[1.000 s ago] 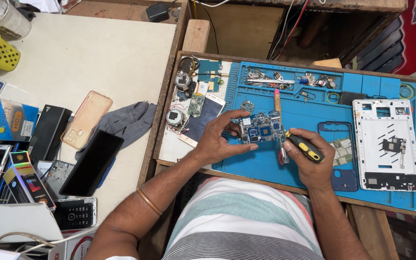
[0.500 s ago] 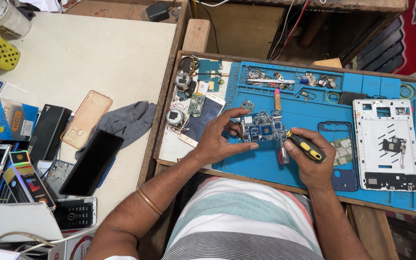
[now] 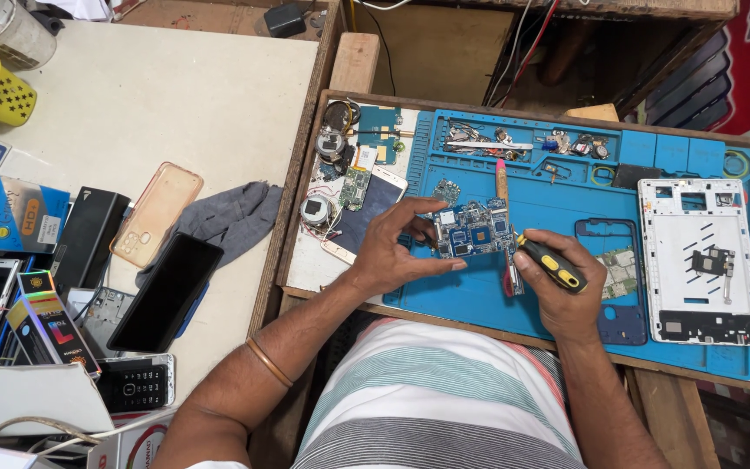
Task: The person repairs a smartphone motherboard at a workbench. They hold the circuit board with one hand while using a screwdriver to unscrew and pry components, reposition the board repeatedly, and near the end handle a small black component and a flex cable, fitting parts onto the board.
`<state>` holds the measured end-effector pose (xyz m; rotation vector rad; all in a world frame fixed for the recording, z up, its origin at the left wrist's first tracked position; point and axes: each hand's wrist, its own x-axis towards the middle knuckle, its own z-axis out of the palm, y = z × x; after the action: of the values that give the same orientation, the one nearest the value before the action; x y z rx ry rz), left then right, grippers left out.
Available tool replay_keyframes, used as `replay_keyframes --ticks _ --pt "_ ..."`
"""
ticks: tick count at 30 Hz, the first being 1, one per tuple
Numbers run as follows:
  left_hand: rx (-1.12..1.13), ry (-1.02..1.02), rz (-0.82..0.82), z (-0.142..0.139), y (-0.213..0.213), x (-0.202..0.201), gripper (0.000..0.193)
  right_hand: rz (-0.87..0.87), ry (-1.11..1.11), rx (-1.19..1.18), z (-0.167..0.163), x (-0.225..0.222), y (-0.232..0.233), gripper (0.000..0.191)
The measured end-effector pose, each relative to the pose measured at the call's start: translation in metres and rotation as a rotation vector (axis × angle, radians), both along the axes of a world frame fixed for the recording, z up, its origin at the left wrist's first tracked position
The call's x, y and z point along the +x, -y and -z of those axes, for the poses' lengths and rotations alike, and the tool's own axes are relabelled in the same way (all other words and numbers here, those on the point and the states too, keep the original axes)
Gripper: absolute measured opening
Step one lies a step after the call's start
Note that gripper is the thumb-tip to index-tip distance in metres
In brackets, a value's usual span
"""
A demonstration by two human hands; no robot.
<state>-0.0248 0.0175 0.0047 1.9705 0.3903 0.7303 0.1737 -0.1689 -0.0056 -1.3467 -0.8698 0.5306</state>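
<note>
Circuit board (image 3: pixel 474 229) flat, long axis left-right, screwdriver (image 3: pixel 549 261) tip leftward

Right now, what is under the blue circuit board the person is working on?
The blue circuit board lies on the blue work mat, pinned by the left hand. The right hand holds a screwdriver at its edge. Anything directly beneath the board is hidden.

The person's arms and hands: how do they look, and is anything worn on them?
Both forearms are bare, with no sleeves, gloves or watch in view. The left hand has a thin copper-coloured bangle on its forearm. The right hand and its wrist carry nothing that I can see. No rings can be made out on the fingers.
</note>
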Motion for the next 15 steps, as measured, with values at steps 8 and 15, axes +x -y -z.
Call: replay_keyframes --ticks 8,15 --pt "-0.07 -0.015 0.039 -0.0013 0.0012 0.0003 0.08 -0.01 -0.026 -0.014 -0.0013 0.0003 -0.0003 0.035" --pt "-0.087 -0.006 0.073 -0.0038 0.0033 0.0001 0.085 -0.037 -0.151 -0.014 -0.0027 0.0022 0.001 0.036"
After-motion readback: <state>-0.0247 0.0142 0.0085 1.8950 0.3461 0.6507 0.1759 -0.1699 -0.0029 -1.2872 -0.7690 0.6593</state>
